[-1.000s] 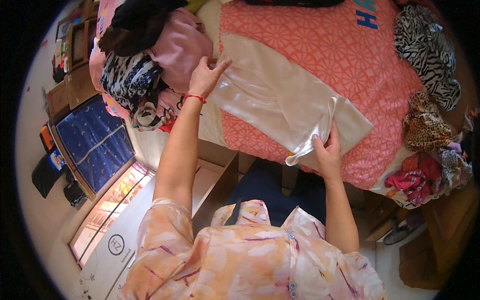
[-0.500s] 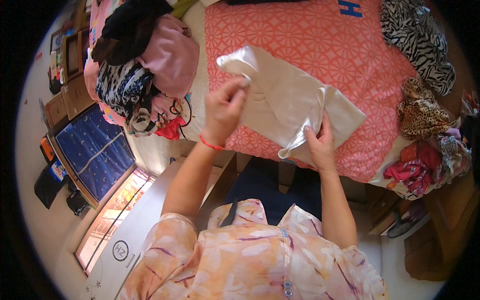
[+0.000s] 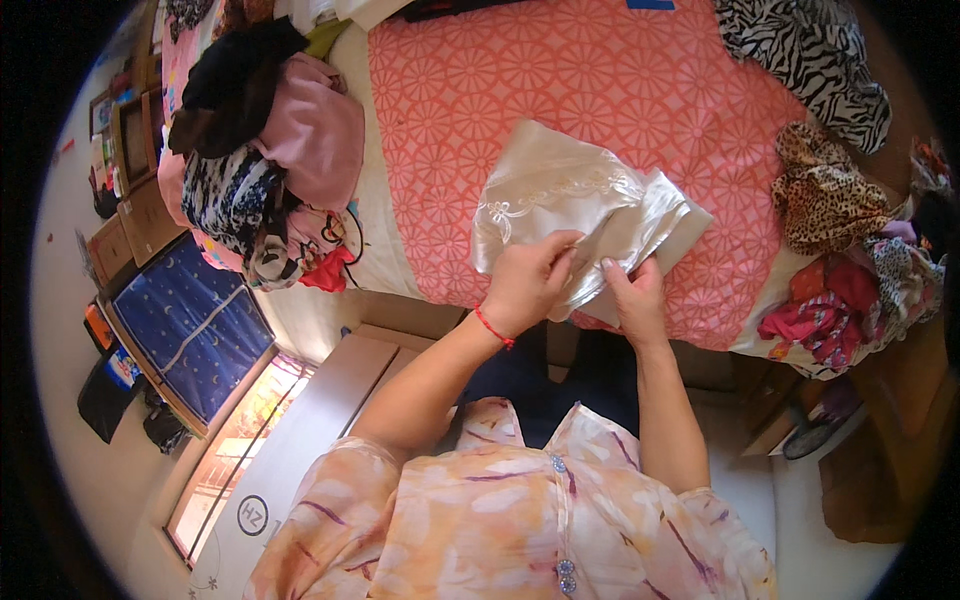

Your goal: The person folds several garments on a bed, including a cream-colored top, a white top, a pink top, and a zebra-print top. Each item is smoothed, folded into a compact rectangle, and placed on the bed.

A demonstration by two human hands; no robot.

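Observation:
A cream satin cloth (image 3: 560, 175) with an embroidered band lies partly folded over the bed's near edge, its layers stacked toward the right. My left hand (image 3: 532, 278), with a red string on its wrist, pinches the near part of the cloth with thumb and fingers. On the layered edge, my right hand (image 3: 640, 300) grips with its thumb on top and fingers beneath. The fingertips of both hands are partly hidden by the satin.
Under the cloth is a coral patterned bedspread (image 3: 450, 110). Piled clothes stand at the left, with a pink garment (image 3: 315, 125) and a black one (image 3: 235, 90). Along the right lie a zebra-print cloth (image 3: 810, 65), a leopard-print cloth (image 3: 830, 195) and a bright pink garment (image 3: 825, 325).
My left hand has moved down and right, toward my right hand. The cloth's left part has been folded over, bringing the embroidered band into view. My right hand stays on the cloth.

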